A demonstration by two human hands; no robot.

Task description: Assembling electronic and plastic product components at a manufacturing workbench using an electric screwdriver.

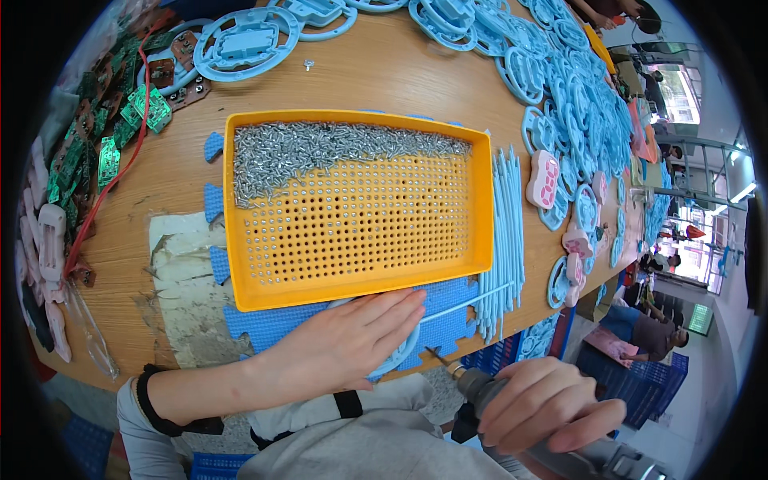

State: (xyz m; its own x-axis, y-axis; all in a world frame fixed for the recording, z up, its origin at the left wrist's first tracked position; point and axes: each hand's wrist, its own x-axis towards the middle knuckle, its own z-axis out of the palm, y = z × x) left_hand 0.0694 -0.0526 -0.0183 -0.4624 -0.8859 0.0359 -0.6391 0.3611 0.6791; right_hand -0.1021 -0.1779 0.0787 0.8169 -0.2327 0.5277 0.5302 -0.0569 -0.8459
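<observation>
Head view. Right hand [544, 404], nearest the camera, fist closed round a grey screwdriver [480, 386] off the bench's near edge; bit aims up-left at a blue ring [404, 348]. Left hand [348, 340] lies flat, fingers open, pressing that ring on the blue mat [440, 316]. Ring sits between the hands, left nearer. Yellow tray [360, 284] of screws [320, 148] just beyond.

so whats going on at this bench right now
A person sits at a wooden table. The left hand presses flat on a light blue plastic ring part lying on a blue foam mat, just in front of an orange perforated tray with small metal screws heaped along its far side. The right hand grips a powered screwdriver, its bit pointing toward the part.
</observation>
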